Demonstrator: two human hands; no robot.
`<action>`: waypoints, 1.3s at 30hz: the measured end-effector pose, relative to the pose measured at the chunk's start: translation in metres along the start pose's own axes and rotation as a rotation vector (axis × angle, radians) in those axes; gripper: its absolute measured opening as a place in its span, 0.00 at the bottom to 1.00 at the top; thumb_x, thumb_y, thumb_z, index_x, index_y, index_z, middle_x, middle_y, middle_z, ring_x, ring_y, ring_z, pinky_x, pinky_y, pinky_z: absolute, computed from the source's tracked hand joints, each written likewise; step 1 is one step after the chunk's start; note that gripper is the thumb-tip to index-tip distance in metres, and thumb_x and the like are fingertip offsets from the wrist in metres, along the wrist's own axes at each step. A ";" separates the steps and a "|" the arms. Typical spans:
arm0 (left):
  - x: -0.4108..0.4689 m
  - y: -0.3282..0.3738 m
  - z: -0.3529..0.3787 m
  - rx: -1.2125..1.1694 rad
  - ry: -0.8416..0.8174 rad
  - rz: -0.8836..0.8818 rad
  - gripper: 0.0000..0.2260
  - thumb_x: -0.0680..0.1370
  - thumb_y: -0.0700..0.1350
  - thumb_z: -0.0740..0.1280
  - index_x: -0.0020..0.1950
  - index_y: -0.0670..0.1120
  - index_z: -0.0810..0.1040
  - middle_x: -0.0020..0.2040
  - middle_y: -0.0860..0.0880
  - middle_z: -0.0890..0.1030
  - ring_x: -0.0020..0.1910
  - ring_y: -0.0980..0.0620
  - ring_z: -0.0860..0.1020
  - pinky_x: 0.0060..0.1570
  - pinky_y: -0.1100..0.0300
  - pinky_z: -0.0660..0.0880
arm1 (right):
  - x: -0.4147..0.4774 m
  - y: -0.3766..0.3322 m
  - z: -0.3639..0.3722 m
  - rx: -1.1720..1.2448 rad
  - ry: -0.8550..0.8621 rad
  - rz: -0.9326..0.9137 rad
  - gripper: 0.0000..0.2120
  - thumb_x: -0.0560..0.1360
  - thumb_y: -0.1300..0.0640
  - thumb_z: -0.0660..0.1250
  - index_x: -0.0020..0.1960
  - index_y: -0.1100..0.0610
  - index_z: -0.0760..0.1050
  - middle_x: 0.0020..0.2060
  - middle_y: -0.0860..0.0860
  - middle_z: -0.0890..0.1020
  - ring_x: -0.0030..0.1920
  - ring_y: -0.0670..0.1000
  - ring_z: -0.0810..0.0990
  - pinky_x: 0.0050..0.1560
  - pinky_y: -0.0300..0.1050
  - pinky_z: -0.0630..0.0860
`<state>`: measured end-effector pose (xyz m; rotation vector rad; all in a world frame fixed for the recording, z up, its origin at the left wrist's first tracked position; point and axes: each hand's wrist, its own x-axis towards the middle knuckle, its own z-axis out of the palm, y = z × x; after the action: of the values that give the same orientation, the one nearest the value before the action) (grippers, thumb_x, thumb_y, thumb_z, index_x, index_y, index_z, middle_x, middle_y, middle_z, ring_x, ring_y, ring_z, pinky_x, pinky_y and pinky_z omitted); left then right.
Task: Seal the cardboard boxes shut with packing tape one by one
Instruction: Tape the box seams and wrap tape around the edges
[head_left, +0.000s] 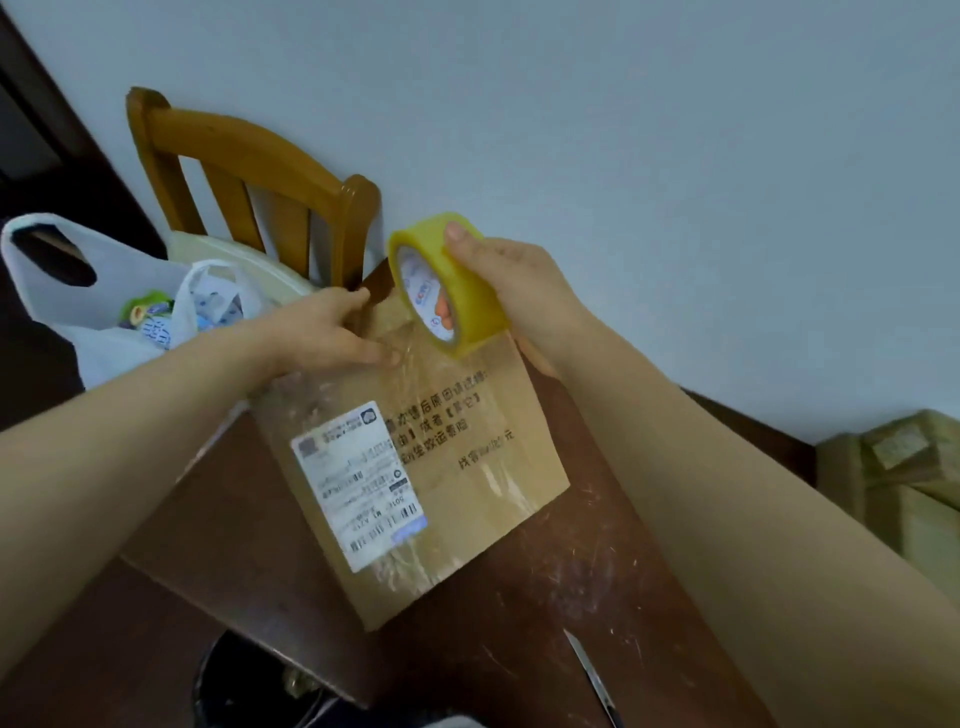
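Left hand (332, 332) lies on the far end of the cardboard box (467, 467), its fingers fairly straight and pressing on the top face while the thumb reaches the far edge. Just beside it, the right hand (519, 280) grips the yellow tape roll (447, 291), with the thumb on the outer rim and the roll tilted above that same end. A clear strip runs from the roll down onto the cardboard between the two hands.

The roll's white core carries a blue and orange mark, too blurred to read. Nearer the person than the hands, the box bears a white shipping label (358, 483) with barcodes and tiny illegible print. Beside the label are several lines of black Chinese characters, too soft to read with certainty.

The box lies on a scratched dark table (571, 597). A metal blade (592, 675) lies under the right forearm.
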<state>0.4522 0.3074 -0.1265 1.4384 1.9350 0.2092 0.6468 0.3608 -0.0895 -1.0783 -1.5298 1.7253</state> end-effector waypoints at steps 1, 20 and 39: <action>0.001 -0.002 0.005 0.221 0.156 0.043 0.39 0.73 0.57 0.70 0.78 0.47 0.56 0.77 0.47 0.58 0.75 0.46 0.60 0.72 0.50 0.57 | 0.013 0.004 0.005 0.021 0.053 0.020 0.17 0.77 0.49 0.67 0.37 0.61 0.78 0.30 0.56 0.82 0.31 0.52 0.81 0.35 0.44 0.79; 0.013 -0.039 0.126 0.421 -0.220 0.086 0.70 0.50 0.82 0.61 0.68 0.45 0.21 0.67 0.49 0.18 0.63 0.53 0.17 0.62 0.42 0.19 | 0.078 0.079 0.035 0.063 0.095 0.366 0.15 0.75 0.53 0.68 0.43 0.66 0.78 0.28 0.62 0.80 0.28 0.57 0.77 0.40 0.51 0.76; 0.014 -0.029 0.126 0.409 -0.212 0.076 0.72 0.43 0.85 0.52 0.69 0.48 0.20 0.68 0.50 0.18 0.65 0.54 0.19 0.61 0.45 0.20 | -0.145 0.099 -0.018 -0.056 0.090 0.675 0.22 0.76 0.45 0.67 0.42 0.66 0.76 0.26 0.60 0.80 0.23 0.54 0.76 0.27 0.42 0.74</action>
<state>0.5058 0.2745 -0.2402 1.7176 1.8155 -0.3123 0.7428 0.2308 -0.1598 -1.8231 -1.2351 2.0206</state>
